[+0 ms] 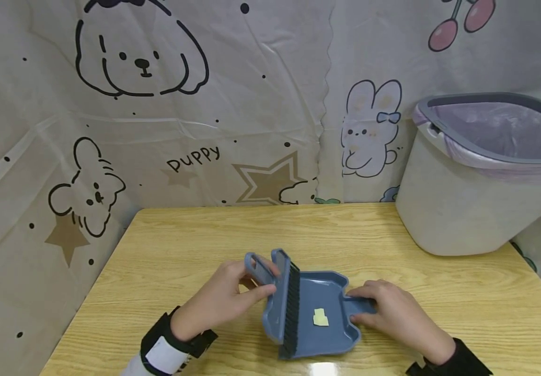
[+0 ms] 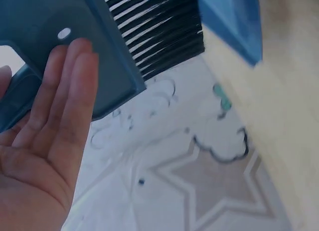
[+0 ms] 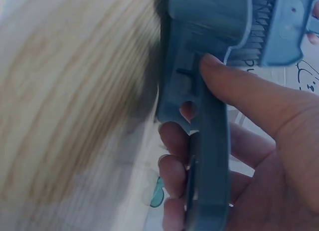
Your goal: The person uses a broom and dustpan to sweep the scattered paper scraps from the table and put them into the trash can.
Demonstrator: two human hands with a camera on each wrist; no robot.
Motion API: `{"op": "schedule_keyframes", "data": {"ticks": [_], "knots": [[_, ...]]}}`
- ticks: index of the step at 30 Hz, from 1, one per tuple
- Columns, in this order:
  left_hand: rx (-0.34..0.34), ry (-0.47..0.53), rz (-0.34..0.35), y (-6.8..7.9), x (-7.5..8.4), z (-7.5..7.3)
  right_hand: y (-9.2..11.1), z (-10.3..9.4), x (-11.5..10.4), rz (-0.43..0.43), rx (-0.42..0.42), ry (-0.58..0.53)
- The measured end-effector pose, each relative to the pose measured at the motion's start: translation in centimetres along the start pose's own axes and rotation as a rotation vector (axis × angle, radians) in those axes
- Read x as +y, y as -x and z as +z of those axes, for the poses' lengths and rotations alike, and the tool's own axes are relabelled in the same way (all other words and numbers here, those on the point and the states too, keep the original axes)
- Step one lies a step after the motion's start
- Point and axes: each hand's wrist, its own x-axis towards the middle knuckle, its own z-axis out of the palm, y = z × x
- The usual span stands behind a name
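In the head view a blue-grey dustpan (image 1: 308, 339) lies near the table's front, a scrap of pale yellow paper (image 1: 320, 317) on it. My right hand (image 1: 390, 308) grips the dustpan's handle (image 1: 360, 305); in the right wrist view the thumb lies along it and the fingers curl under. My left hand (image 1: 228, 300) holds a matching hand brush (image 1: 276, 308) by its handle, fingers spread against its back in the left wrist view. The brush's dark bristles (image 1: 291, 308) stand along the dustpan's open left edge.
A pale trash bin (image 1: 468, 203) with a grey rim and a purple liner stands at the table's back right. The wooden table (image 1: 195, 235) meets a cartoon-printed cloth (image 1: 251, 115) behind and to the left.
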Motion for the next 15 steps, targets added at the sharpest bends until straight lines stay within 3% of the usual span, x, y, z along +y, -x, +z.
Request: {"op": "schedule_keyframes", "data": {"ticks": [6, 10, 15], "knots": [[0.107, -0.126, 0.053, 0.6, 0.1, -2.5, 0.1, -0.4, -0.4, 0.021, 0.033, -0.044], [0.104, -0.173, 0.046, 0.9, 0.1, -3.7, 0.0, -1.4, -0.6, 0.026, 0.064, -0.032], [0.086, -0.171, 0.039, 0.9, 0.0, -4.1, -0.2, -3.8, -0.7, 0.019, 0.122, -0.001]]}}
